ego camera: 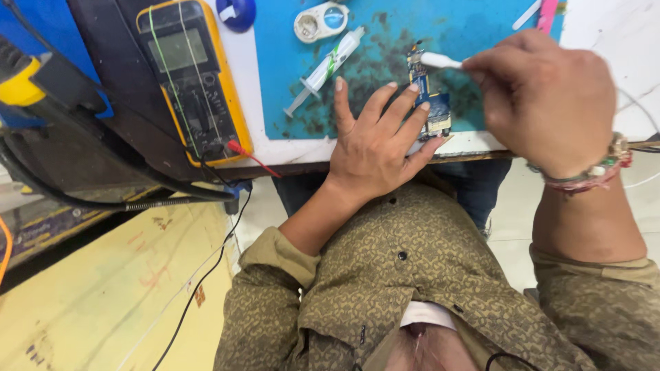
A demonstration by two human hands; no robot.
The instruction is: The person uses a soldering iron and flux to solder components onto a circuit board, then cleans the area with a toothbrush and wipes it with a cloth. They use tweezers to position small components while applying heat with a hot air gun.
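A small blue circuit board [427,103] lies on a stained blue work mat [385,41] at the table's near edge. My left hand [375,141] rests flat on the mat, its fingertips pressing the board down. My right hand [546,99] grips a white brush-like tool [440,61] whose tip touches the board's far end.
A plastic syringe [326,67] lies on the mat left of the board. A yellow multimeter [189,75] with red and black leads sits at the left. A white oval case [320,22] and a blue round object [236,12] sit at the far edge. Black cables hang off the table.
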